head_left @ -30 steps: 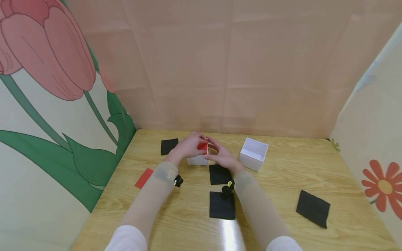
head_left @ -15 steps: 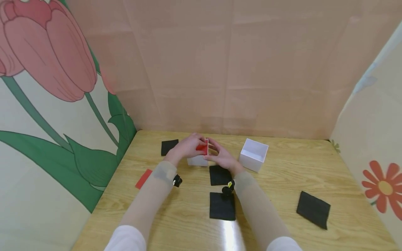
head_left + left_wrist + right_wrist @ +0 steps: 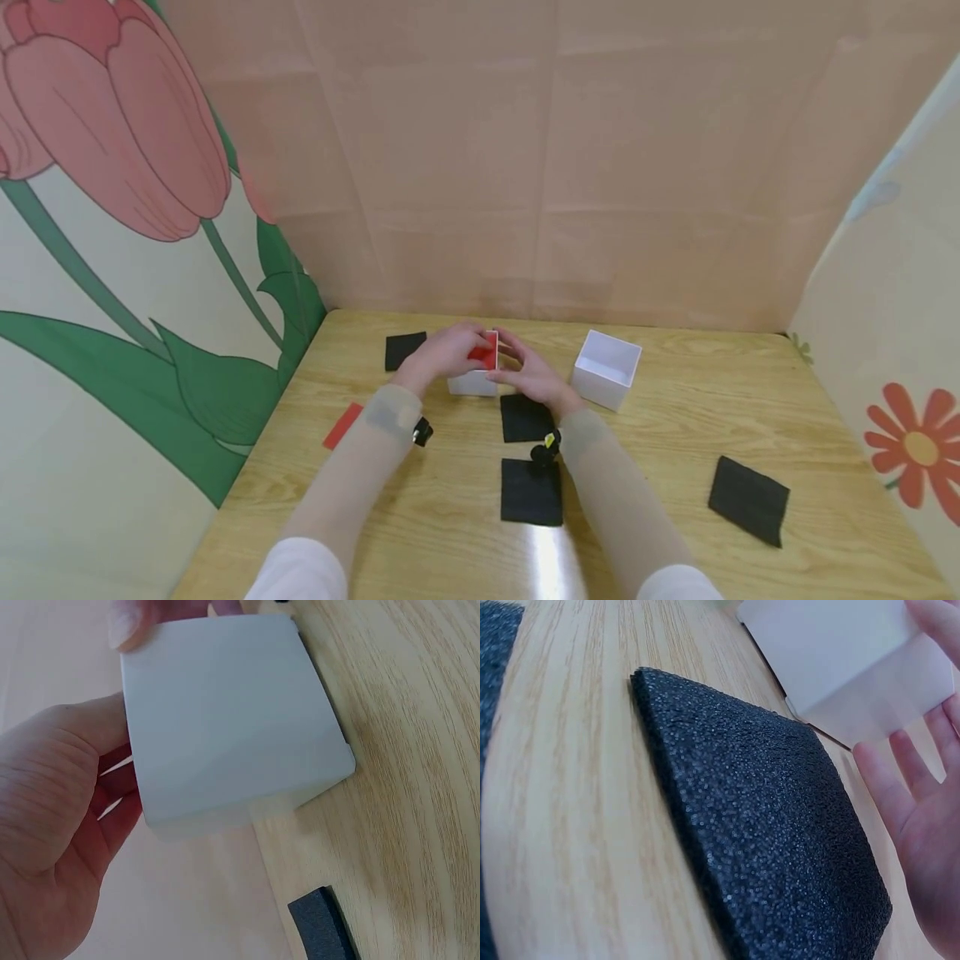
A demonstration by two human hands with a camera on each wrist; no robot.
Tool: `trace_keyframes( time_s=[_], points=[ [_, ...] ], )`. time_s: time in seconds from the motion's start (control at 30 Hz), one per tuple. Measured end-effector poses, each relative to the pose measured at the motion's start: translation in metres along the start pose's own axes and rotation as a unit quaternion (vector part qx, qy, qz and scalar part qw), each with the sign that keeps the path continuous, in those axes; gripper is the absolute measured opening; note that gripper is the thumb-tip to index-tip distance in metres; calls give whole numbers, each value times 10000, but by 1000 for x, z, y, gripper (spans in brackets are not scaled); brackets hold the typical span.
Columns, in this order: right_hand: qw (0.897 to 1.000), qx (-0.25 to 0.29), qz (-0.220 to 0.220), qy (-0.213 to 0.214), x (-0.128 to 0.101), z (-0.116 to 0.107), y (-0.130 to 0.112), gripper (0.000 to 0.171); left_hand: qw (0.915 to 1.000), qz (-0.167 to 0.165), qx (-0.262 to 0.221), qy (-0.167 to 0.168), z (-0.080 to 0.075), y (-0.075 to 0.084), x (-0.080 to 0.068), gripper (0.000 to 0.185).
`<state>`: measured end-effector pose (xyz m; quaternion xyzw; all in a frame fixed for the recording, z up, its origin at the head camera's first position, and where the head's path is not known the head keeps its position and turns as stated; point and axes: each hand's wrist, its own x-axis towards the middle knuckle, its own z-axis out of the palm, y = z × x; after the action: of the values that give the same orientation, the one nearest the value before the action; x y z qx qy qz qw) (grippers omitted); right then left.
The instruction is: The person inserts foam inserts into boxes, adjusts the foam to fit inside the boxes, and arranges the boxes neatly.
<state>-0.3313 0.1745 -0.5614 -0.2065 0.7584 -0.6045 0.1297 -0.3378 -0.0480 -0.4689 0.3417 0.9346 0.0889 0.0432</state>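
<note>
A small white box (image 3: 472,383) stands at the middle back of the table, red material (image 3: 488,350) showing inside its right wall. My left hand (image 3: 446,350) reaches over its top from the left. In the left wrist view, the left fingers (image 3: 105,836) pass behind the rim of the white box (image 3: 232,720), so their tips are hidden. From the right, my right hand (image 3: 534,373) holds the box, thumb at the near corner and fingers toward the far side. Spread right fingers (image 3: 889,780) touch the box wall (image 3: 840,652) in the right wrist view.
Another white box (image 3: 602,373), open-topped, stands to the right. Black foam squares lie about: one (image 3: 403,350) back left, one (image 3: 525,419) by my right wrist, one (image 3: 531,493) nearer, one (image 3: 748,500) far right. A red sheet (image 3: 342,426) lies partly behind my left forearm.
Slightly more red shows inside the box as my left hand shifts a little lower. My right hand and the boxes stay in place.
</note>
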Motion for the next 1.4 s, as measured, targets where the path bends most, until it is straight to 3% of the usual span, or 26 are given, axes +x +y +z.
trace_keyframes(
  time_s=[0.27,0.43,0.57,0.67,0.8,0.9,1.1,1.23,1.4],
  points=[
    [10000,68,-27,-17,0,2,-1,95,10000,-36,-53,16,0,2,0,35],
    [10000,20,19,6,-1,2,0,92,9998,178,-106,5,0,-4,-7,34],
    [9998,37,190,32,-1,2,2,94,9971,128,-721,184,-5,-18,-27,42],
    [9995,47,295,64,0,3,3,97,9908,-60,-1219,585,-7,-32,-45,48],
    [9995,-23,303,97,1,3,2,98,9812,-132,-1466,1247,-5,-54,-72,49],
    [9997,-70,223,95,1,3,1,98,9755,-256,-1614,1473,-3,-68,-97,51],
    [9998,-5,196,31,2,5,1,100,9754,-778,-1705,1160,11,-92,-146,55],
    [9997,-11,223,24,3,4,1,101,9791,-888,-1650,786,22,-104,-175,61],
    [9999,-9,133,50,5,1,4,98,9770,-834,-1936,318,27,-110,-201,78]
  ],
)
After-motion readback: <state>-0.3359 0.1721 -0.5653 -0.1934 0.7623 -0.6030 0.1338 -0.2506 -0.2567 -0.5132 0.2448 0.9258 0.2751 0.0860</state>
